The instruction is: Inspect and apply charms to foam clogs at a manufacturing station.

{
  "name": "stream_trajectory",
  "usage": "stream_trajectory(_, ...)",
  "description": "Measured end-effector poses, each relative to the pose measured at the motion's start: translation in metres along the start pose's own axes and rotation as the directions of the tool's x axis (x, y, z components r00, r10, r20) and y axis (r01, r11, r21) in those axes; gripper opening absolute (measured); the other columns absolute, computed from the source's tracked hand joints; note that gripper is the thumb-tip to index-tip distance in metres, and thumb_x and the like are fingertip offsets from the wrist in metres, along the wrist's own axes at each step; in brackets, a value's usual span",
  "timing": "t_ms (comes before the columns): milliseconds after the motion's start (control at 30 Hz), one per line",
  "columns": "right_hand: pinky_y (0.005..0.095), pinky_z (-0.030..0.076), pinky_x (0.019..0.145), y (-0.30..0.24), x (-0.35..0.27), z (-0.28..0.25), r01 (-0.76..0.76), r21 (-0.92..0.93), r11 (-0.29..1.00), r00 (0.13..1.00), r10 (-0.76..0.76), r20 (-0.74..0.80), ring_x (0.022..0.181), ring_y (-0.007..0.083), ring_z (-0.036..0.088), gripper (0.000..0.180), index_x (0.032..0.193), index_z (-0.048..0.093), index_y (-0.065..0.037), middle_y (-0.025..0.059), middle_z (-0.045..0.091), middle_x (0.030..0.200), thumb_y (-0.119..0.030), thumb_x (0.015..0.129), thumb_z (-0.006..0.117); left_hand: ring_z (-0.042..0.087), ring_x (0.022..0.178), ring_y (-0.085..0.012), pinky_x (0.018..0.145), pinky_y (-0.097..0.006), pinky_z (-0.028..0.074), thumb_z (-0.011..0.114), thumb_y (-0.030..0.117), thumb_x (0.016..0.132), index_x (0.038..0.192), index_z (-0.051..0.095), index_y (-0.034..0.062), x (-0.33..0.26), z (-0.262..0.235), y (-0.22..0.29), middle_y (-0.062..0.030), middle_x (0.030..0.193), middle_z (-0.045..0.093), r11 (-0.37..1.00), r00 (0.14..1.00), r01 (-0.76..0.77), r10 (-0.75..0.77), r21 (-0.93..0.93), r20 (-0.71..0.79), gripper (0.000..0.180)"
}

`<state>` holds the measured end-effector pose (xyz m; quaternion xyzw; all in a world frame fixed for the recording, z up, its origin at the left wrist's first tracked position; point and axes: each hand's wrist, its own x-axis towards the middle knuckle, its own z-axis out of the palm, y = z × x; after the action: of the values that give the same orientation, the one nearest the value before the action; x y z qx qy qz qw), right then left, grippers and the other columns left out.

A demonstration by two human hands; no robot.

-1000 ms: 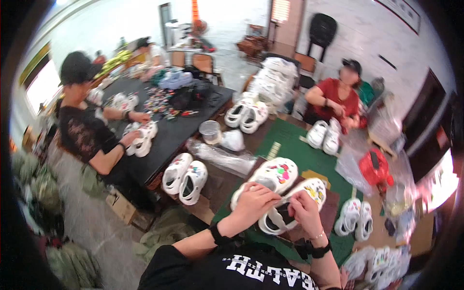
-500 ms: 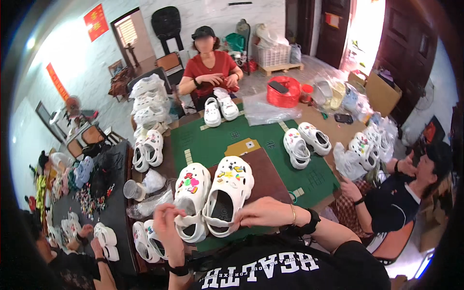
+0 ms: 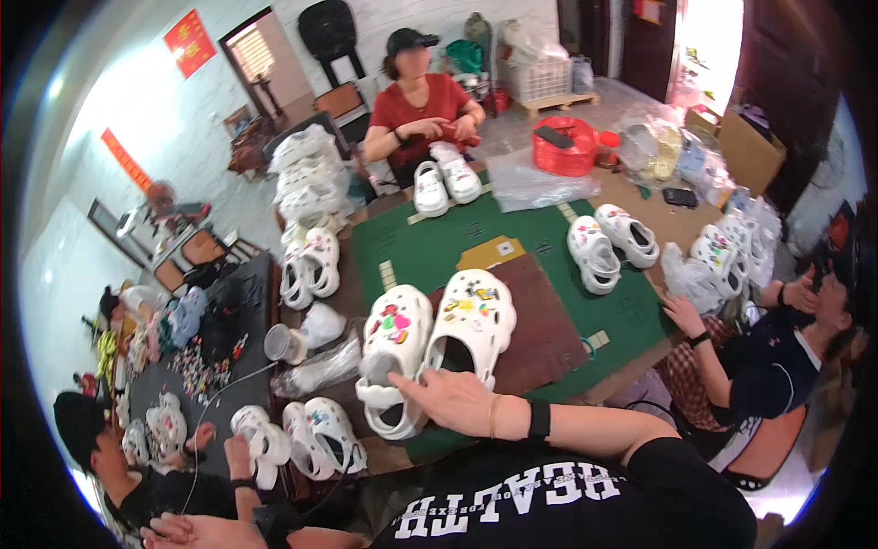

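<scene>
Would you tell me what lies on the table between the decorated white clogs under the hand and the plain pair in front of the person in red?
In the head view, only bare green mat and a small yellow-tan card separate the decorated clogs from the far pair.

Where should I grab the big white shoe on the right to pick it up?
Take the right shoe by its heel rim, the end nearest the person, coming from the near side. Its opening faces up there, so fingers can hook inside. The toe top is covered with colourful charms, which are best left alone. The right hand already lies beside that heel.
</scene>
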<state>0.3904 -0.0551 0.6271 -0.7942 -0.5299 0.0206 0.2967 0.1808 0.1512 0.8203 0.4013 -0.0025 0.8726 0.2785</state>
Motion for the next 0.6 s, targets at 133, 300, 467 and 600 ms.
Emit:
stream_trajectory(133, 0.0448, 0.049, 0.056, -0.001, 0.009, 0.002, -0.08, 0.056, 0.995, 0.994, 0.076, 0.075, 0.071, 0.0349, 0.065, 0.045, 0.127, 0.048, -0.016, 0.016, 0.061, 0.08, -0.013, 0.083, 0.057, 0.041, 0.056, -0.0146, 0.052, -0.03, 0.036, 0.042, 0.022, 0.104, 0.092, 0.052, 0.0048, 0.004, -0.015, -0.005, -0.0043, 0.068, 0.045, 0.978, 0.994, -0.077, 0.061, 0.195, 0.085, 0.023)
stream_trajectory(300, 0.0495, 0.045, 0.067, 0.006, 0.02, -0.002, -0.151, 0.321, 0.935, 0.988, 0.134, 0.075, 0.078, 0.0374, 0.063, 0.017, 0.099, 0.06, -0.012, 0.0161, 0.064, 0.078, -0.018, 0.085, 0.053, 0.04, 0.056, -0.0146, 0.053, -0.03, 0.035, 0.042, 0.023, 0.105, 0.092, 0.052, 0.0045, 0.003, -0.03, -0.012, -0.004, 0.068, 0.044, 0.946, 0.98, -0.067, 0.003, 0.316, 0.198, 0.025)
stream_trajectory(467, 0.0422, 0.047, 0.063, 0.03, 0.02, -0.073, -0.077, 0.294, 0.953, 0.987, 0.115, -0.114, 0.07, 0.0333, 0.062, 0.018, 0.097, 0.064, -0.011, 0.0136, 0.062, 0.073, -0.015, 0.081, 0.056, 0.04, 0.056, -0.0146, 0.053, -0.029, 0.034, 0.041, 0.024, 0.105, 0.091, 0.052, 0.0043, -0.01, -0.03, -0.019, -0.0038, 0.068, 0.043, 0.914, 0.955, -0.093, -0.031, 0.394, 0.296, 0.027)
stream_trajectory(600, 0.0265, 0.046, 0.06, 0.056, -0.017, -0.165, -0.285, 0.79, 0.543, 0.916, 0.396, 0.059, 0.065, 0.0109, 0.059, 0.013, 0.096, 0.064, -0.005, 0.0036, 0.063, 0.074, -0.01, 0.086, 0.058, 0.04, 0.056, -0.0181, 0.054, -0.031, 0.037, 0.04, 0.026, 0.105, 0.084, 0.054, 0.0031, -0.052, -0.017, -0.047, -0.0057, 0.069, 0.047, 0.832, 0.956, 0.067, -0.211, 0.55, 0.203, 0.034)
